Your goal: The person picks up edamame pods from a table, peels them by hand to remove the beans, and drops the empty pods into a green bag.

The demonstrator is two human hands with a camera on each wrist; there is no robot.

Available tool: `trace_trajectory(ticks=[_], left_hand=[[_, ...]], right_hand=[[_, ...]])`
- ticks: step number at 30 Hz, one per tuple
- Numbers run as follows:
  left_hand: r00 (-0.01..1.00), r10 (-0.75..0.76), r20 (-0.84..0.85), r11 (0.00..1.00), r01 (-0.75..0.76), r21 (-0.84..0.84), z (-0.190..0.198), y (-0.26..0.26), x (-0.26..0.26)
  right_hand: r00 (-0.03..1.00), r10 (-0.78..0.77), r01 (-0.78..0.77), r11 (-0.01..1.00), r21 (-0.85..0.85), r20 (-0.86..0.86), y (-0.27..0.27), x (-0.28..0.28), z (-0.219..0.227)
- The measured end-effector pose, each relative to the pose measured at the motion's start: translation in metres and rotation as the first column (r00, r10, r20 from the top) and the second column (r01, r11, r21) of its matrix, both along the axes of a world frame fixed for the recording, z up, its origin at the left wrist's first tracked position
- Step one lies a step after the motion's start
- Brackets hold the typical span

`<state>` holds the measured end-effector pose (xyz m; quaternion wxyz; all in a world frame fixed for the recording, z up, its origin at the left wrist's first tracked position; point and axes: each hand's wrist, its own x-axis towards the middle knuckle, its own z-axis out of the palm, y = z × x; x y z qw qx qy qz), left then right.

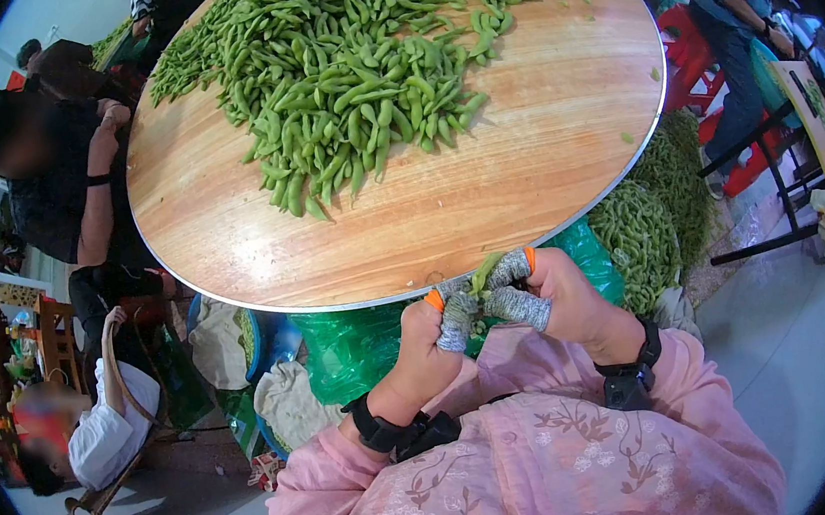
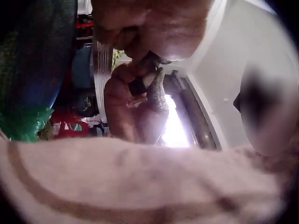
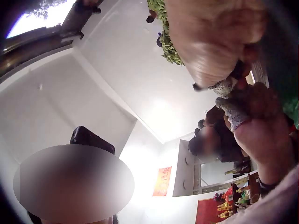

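A person in a pink patterned shirt (image 1: 565, 463) is sitting at the near edge of a round wooden table (image 1: 227, 217), working with both hands close together. The left hand (image 1: 424, 345) is curling inward, its thumb and finger pinching a green pod (image 1: 483, 272). The right hand (image 1: 566, 300) is curling toward it from the other side, pinching the same pod. Grey finger covers (image 1: 518, 305) are wrapping digits on both hands. The pod is slanting upward between the fingertips, just beside the table's near edge, above the lap; in both wrist views the fingers are hiding it.

A large pile of green pods (image 1: 343, 74) is covering the table's far side and spreading past its middle. Green plastic (image 1: 347, 350) is hanging below the near edge, and more pods (image 1: 636, 229) are lying in a heap below the right edge. Other people are sitting beyond the left edge.
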<state>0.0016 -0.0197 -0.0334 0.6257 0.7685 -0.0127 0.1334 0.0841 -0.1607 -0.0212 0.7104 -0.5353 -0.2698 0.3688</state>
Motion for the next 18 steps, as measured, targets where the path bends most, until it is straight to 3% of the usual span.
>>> trace_trajectory(ticks=[1,2,3,4,5,8,9,10,13,15,17,18], left_hand=[[0.998,-0.014,-0.059,0.991,0.006,-0.134,-0.002,0.001,-0.001],[0.998,-0.014,-0.060,0.991,0.006,-0.135,-0.005,0.004,-0.002],[0.969,-0.086,-0.231,0.935,-0.002,-0.355,-0.009,0.009,-0.003],[0.908,-0.190,-0.373,0.833,-0.052,-0.551,-0.011,0.013,-0.005],[0.908,-0.190,-0.373,0.833,-0.052,-0.550,-0.012,0.015,-0.005],[0.909,-0.215,-0.357,0.880,0.022,-0.474,-0.005,0.014,-0.001],[0.961,-0.153,-0.230,0.970,0.101,-0.223,0.007,0.007,0.003],[0.988,-0.125,-0.086,0.990,0.130,0.052,0.013,0.004,0.005],[0.967,-0.180,-0.180,0.964,0.210,0.162,0.013,0.011,0.003],[0.960,-0.183,-0.213,0.969,0.213,0.128,0.018,0.013,0.002],[0.950,-0.167,-0.262,0.983,0.139,-0.123,0.019,0.008,-0.001],[0.963,-0.141,-0.229,0.987,0.118,-0.114,0.014,0.006,0.000]], right_hand=[[1.000,-0.018,0.018,1.000,0.007,0.025,0.001,-0.001,0.001],[0.998,-0.036,0.036,0.999,0.014,0.049,0.001,-0.001,0.002],[0.998,-0.036,0.036,0.999,0.014,0.048,0.001,-0.001,0.003],[0.970,-0.057,0.071,0.996,-0.052,0.238,0.000,0.000,0.006],[0.905,-0.062,0.119,0.987,-0.110,0.421,-0.001,0.001,0.008],[0.946,-0.032,0.079,0.988,-0.134,0.321,-0.003,0.004,0.012],[0.945,-0.032,0.078,0.989,-0.129,0.326,-0.004,0.006,0.011],[0.961,-0.021,0.067,0.985,-0.156,0.277,-0.006,0.007,0.007],[0.982,0.001,0.029,0.987,-0.160,0.187,-0.005,0.007,0.005],[0.989,0.006,0.014,0.990,-0.138,0.148,-0.004,0.005,0.006],[0.982,0.052,-0.029,0.991,-0.129,0.179,-0.003,0.004,0.007],[0.980,0.059,-0.038,0.993,-0.114,0.192,-0.002,0.004,0.007]])
